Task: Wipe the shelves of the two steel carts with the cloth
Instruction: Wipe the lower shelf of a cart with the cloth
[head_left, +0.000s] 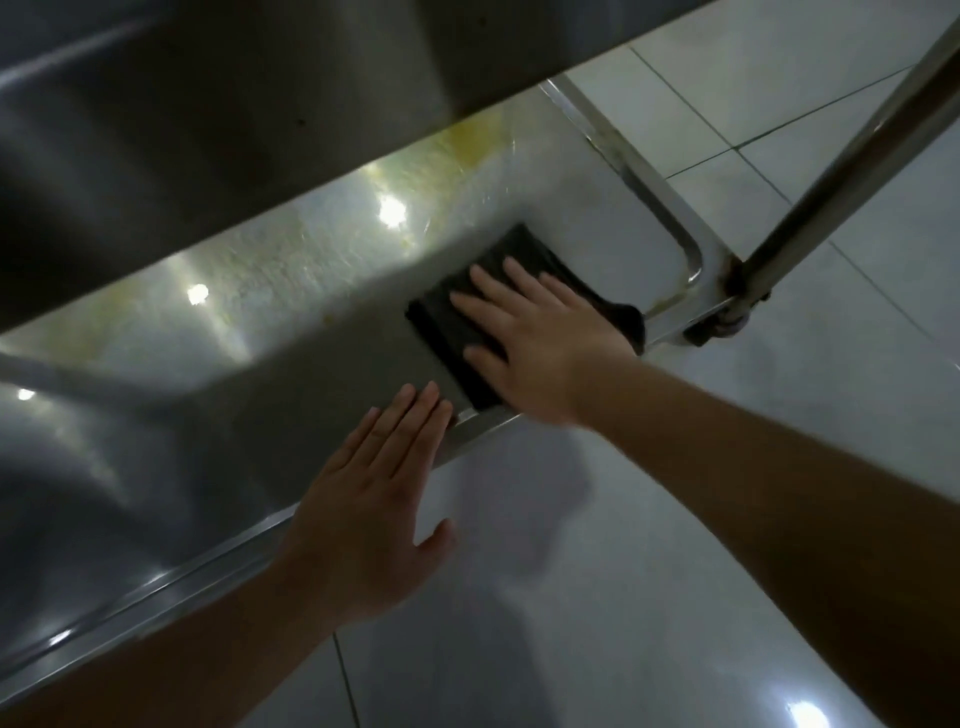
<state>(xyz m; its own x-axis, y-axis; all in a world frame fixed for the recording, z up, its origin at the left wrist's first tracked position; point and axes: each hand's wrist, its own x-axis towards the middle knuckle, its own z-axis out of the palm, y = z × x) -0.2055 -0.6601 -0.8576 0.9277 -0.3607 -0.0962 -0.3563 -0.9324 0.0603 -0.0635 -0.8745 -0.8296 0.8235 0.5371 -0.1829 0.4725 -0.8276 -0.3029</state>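
Pressing down: the right hand (535, 343) lies flat and open on the cloth (511, 317), fingers spread, palm down.
Cloth: dark, folded into a rough square, lying on the lower shelf (291, 291) near its right corner; one dark end sticks out past the wrist toward the rim.
Left hand: the left hand (374, 499) is open and flat too, holding nothing. Its fingertips (415, 397) reach over the near rim of the shelf, just beside the cloth (I cannot tell if they touch the steel).
Lower shelf: shiny steel with a raised rim. Bright light spots shine on it.
Stains: yellow marks (462, 148) sit on the shelf farther back, well apart from the cloth. A little yellow also shows in the right corner by the rim.
Upper shelf: another steel shelf (208, 119) hangs above, dark on its underside, and hides the back part of the lower one.
Cart leg: a round steel post (831, 176) goes up from the right corner, tilted in this view.
Floor: pale tiles (753, 93) with thin dark lines between them, under both arms.
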